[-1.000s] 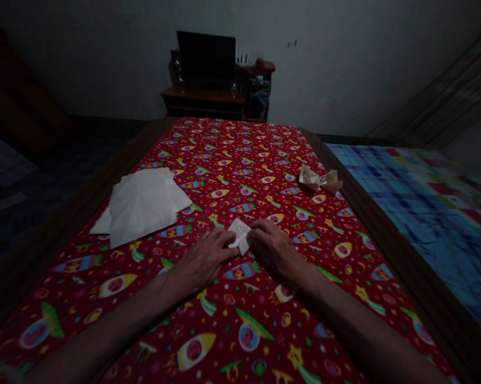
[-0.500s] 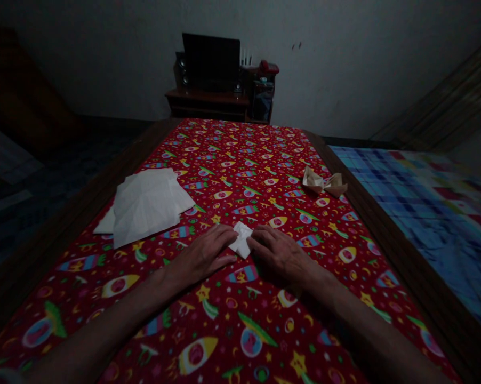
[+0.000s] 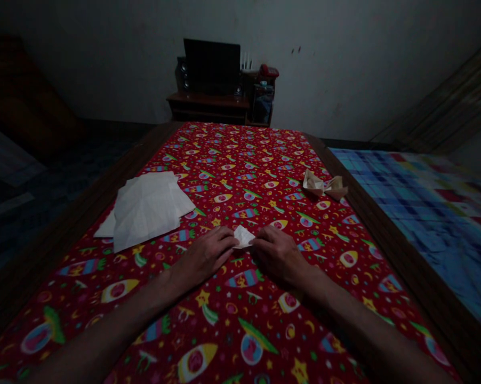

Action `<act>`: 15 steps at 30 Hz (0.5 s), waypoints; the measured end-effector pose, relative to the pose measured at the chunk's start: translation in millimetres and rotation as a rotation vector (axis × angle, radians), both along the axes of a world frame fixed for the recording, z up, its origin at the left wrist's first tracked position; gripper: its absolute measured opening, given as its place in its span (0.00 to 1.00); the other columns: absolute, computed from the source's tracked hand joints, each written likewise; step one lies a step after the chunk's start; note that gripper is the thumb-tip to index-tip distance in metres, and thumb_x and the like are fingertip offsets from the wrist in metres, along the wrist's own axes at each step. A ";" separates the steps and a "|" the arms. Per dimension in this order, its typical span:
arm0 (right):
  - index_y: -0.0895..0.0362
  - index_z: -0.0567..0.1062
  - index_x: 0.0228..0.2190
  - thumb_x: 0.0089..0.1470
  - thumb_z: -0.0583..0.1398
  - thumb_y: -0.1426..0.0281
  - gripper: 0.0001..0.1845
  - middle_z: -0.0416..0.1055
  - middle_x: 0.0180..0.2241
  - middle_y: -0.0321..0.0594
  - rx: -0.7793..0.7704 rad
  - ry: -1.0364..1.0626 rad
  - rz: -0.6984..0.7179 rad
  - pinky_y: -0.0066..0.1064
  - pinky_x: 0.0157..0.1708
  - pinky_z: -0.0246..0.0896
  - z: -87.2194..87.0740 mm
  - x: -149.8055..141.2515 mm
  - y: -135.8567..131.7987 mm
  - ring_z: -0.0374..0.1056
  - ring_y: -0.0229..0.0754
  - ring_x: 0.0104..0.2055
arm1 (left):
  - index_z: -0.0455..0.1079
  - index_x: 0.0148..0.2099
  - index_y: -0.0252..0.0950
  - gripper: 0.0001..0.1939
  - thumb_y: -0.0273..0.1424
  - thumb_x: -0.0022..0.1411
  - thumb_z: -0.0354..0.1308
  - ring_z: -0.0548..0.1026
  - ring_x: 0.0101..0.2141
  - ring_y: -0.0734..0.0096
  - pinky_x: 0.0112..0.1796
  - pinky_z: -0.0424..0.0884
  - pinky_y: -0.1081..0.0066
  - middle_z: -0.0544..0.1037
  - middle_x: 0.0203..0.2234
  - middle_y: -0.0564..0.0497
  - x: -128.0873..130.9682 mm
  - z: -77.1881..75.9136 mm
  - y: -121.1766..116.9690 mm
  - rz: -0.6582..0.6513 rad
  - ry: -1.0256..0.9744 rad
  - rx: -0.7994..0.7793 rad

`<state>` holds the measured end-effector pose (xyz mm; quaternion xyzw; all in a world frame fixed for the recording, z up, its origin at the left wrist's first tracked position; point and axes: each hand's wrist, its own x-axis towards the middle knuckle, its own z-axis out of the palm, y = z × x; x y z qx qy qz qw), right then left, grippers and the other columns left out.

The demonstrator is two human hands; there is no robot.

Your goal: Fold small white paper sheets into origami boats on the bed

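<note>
Between my two hands is a small piece of folded white paper (image 3: 243, 237), which shows as a triangle with its point away from me. My left hand (image 3: 213, 248) pinches its left corner between thumb and fingers. On the other side, my right hand (image 3: 276, 249) has its fingers closed on the right corner. Both hands rest low over the red patterned cloth (image 3: 224, 298).
A stack of white paper sheets (image 3: 148, 210) lies to the left. Two folded brown paper shapes (image 3: 324, 185) sit at the right edge. Beyond the table's far end stand a dark screen (image 3: 212, 66) and a red telephone (image 3: 268, 71). A checked bedspread (image 3: 408, 213) is at right.
The white paper has gone from a small flat square to a triangle, its near corner no longer showing. My left thumb and fingers have closed on it, and both hands now pinch its sides.
</note>
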<state>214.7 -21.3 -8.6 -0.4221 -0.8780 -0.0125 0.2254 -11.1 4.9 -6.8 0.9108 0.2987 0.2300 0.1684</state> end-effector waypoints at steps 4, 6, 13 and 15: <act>0.57 0.75 0.29 0.61 0.52 0.66 0.15 0.68 0.28 0.39 -0.144 0.138 -0.081 0.27 0.28 0.53 0.9 -3.5 -1.6 0.61 0.36 0.29 | 0.69 0.39 0.36 0.07 0.28 0.65 0.50 0.71 0.38 0.69 0.39 0.69 0.69 0.73 0.37 0.48 1.0 -9.1 2.2 0.087 -0.097 -0.026; 0.57 0.75 0.28 0.61 0.53 0.65 0.15 0.69 0.27 0.38 -0.159 0.173 -0.120 0.28 0.29 0.53 0.0 -4.6 -0.1 0.62 0.37 0.29 | 0.69 0.35 0.35 0.06 0.29 0.64 0.52 0.72 0.35 0.70 0.37 0.69 0.71 0.73 0.34 0.49 1.5 -11.1 3.6 0.136 -0.145 -0.065; 0.56 0.71 0.25 0.60 0.53 0.65 0.15 0.65 0.24 0.36 -0.216 0.166 -0.268 0.27 0.27 0.50 -1.7 -10.2 -0.8 0.60 0.36 0.27 | 0.68 0.30 0.35 0.08 0.30 0.62 0.54 0.71 0.31 0.72 0.33 0.66 0.73 0.72 0.28 0.52 4.9 -7.0 6.5 0.296 -0.121 -0.138; 0.56 0.69 0.24 0.61 0.52 0.65 0.15 0.64 0.24 0.36 -0.200 0.131 -0.295 0.28 0.28 0.50 -1.1 -12.3 -2.7 0.59 0.37 0.27 | 0.67 0.30 0.35 0.09 0.31 0.63 0.53 0.70 0.30 0.72 0.32 0.65 0.72 0.71 0.27 0.52 5.9 -5.4 5.8 0.329 -0.094 -0.121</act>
